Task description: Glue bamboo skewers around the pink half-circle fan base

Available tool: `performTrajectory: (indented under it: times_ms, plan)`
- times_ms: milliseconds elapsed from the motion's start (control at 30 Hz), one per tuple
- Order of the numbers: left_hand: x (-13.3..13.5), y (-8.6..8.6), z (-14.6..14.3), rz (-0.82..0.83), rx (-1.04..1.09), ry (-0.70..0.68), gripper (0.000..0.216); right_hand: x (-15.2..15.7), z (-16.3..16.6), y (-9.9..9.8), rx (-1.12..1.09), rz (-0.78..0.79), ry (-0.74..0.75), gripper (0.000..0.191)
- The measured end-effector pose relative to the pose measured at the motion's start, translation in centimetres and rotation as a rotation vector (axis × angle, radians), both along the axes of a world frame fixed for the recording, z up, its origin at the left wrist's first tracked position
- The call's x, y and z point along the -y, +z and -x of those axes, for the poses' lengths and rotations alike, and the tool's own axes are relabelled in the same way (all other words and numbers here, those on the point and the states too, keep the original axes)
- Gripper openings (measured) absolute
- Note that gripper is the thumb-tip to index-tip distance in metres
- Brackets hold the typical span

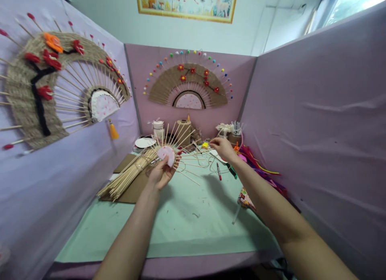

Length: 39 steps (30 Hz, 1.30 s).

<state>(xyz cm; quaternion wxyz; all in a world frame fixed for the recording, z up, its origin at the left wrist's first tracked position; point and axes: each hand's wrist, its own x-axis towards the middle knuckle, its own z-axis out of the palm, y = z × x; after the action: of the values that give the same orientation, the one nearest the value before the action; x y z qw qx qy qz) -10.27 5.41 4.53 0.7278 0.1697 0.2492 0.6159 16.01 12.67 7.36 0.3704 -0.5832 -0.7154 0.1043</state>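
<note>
My left hand [163, 173] grips a small fan frame by its pale, pink-speckled half-round base [167, 154], with the thumb across the front. Thin wooden sticks [187, 171] spread from the base upward and to the right. Off to the right, my right hand [223, 148] is closed in a pinch on a thin strand of twine, beside the ends of the sticks. Loose twine [206, 166] loops below, between the two hands.
A bundle of sticks [129, 175] lies on cardboard [135, 189] at left. Behind stand a twine spool [183, 129] and a white jar [158, 130]. A red marker [218, 171] and coloured pipe cleaners [259, 163] lie at right. Finished fans [155, 89] hang on the partitions.
</note>
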Motion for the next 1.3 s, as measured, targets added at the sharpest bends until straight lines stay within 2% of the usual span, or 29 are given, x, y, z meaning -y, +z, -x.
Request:
performTrajectory:
  times_ms: [67,167,267,367,500,600,800,1000,1300]
  plan:
    - [0.5,-0.4,-0.5,-0.018,0.023,-0.04,0.029,2.2,-0.1,0.1,-0.085,-0.06,0.024,0.02]
    - [1.1,-1.6,-0.8,-0.037,-0.002,-0.105,0.028,5.4,-0.5,-0.7,-0.212,-0.124,0.054,0.028]
    - [1.6,-2.8,-1.1,-0.073,-0.039,-0.139,0.024,8.4,-1.1,-2.1,-0.495,-0.161,0.072,0.031]
    - [1.7,-3.4,-1.2,-0.1,-0.055,-0.148,0.019,11.0,-1.5,-3.4,-0.692,-0.177,-0.015,0.03]
    - [1.7,-3.6,-1.2,-0.117,-0.064,-0.152,0.017,13.6,-1.2,-3.8,-0.848,-0.318,-0.123,0.024]
    - [1.9,-3.5,-1.2,-0.112,-0.079,-0.171,0.017,15.0,-0.3,-3.0,-0.765,-0.383,-0.047,0.014]
    - [2.3,-3.3,-1.5,-0.102,-0.118,-0.23,0.017,16.5,1.3,-1.5,-0.274,-0.466,0.132,0.01]
    - [2.7,-3.4,-2.4,-0.046,-0.195,-0.276,0.019,16.4,1.8,-1.6,-0.006,-0.547,0.093,0.012]
    - [3.2,-3.3,-3.6,-0.024,-0.308,-0.26,0.016,15.5,1.9,-2.7,0.116,-0.56,-0.007,0.015]
